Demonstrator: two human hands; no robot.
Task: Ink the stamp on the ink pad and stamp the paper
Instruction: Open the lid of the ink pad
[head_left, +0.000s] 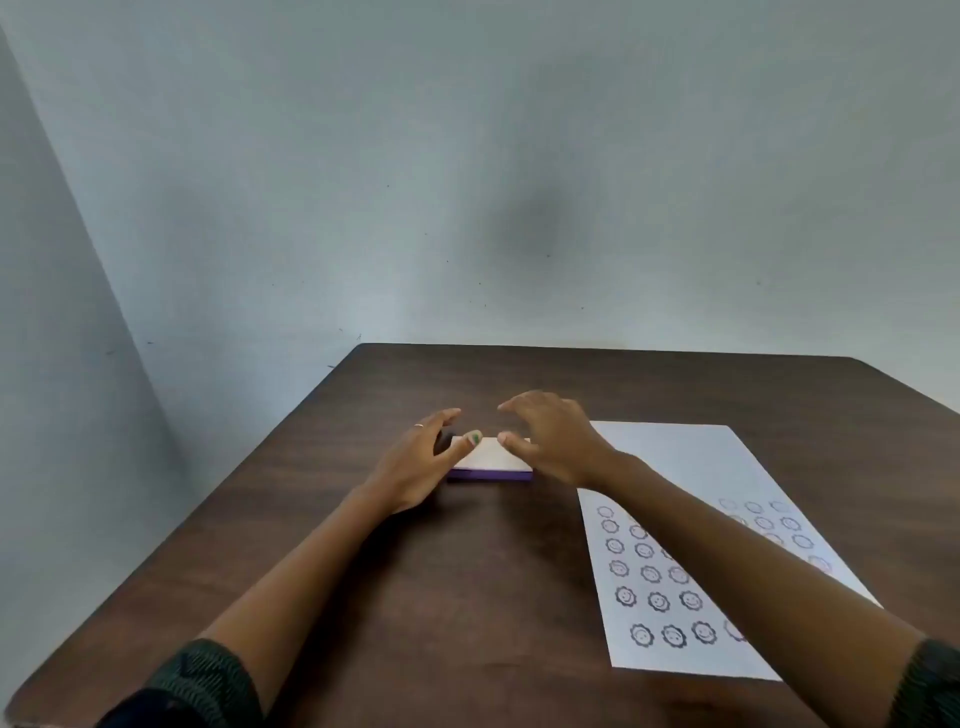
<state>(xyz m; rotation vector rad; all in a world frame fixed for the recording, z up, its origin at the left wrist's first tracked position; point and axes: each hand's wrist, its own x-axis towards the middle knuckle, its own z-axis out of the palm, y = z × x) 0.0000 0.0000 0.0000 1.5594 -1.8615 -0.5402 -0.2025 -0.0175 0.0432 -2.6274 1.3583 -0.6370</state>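
A flat ink pad case (491, 460) with a white lid and purple base lies shut in the middle of the dark wooden table (467, 571). My left hand (415, 462) hovers at its left end, fingers spread, thumb over the lid's left corner. My right hand (550, 436) hovers over its right end with fingers apart, thumb touching the lid. A small dark object (445, 439), possibly the stamp, shows just behind my left fingers. The white paper (691, 551) lies to the right, printed with several rows of round smiley stamps; my right forearm crosses over it.
A pale grey wall stands close behind the table's far edge (597, 347). The table's left edge runs diagonally toward me. Bare wood lies between my forearms.
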